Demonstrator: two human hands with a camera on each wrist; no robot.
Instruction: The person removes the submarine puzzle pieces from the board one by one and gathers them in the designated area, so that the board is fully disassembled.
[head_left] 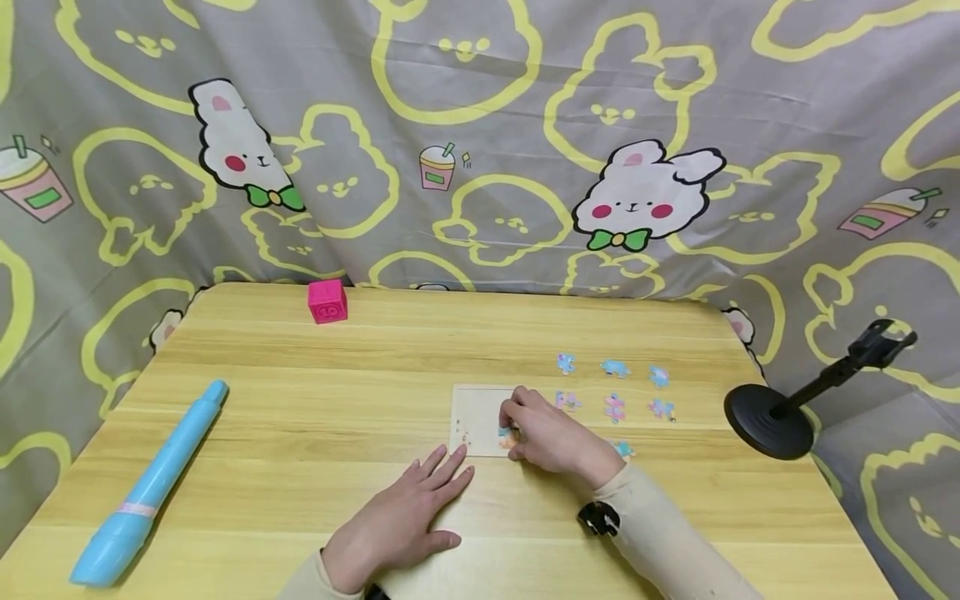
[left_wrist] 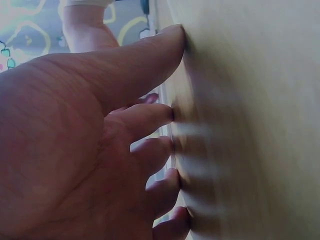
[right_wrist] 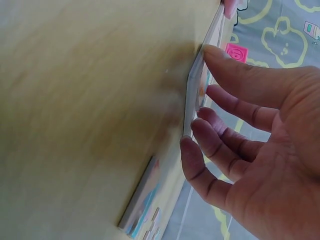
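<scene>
A shallow, pale puzzle tray [head_left: 475,417] lies on the table. My right hand [head_left: 551,429] is over its right side, fingers and thumb curled round a blue-and-orange puzzle piece [head_left: 507,437] in the front right corner. In the right wrist view, the thumb [right_wrist: 240,72] is at the tray's edge and the fingers bend in from the other side. My left hand [head_left: 408,512] rests on the table with fingers spread, fingertips near the tray's front left corner. The left wrist view shows its fingertips [left_wrist: 170,187] down against the surface.
Several loose puzzle pieces [head_left: 615,407] lie in rows right of the tray, one [head_left: 623,449] beside my right wrist. A black stand [head_left: 768,421] is at the right edge, a blue microphone-shaped object [head_left: 153,483] at the left, and a pink cube [head_left: 327,301] at the back.
</scene>
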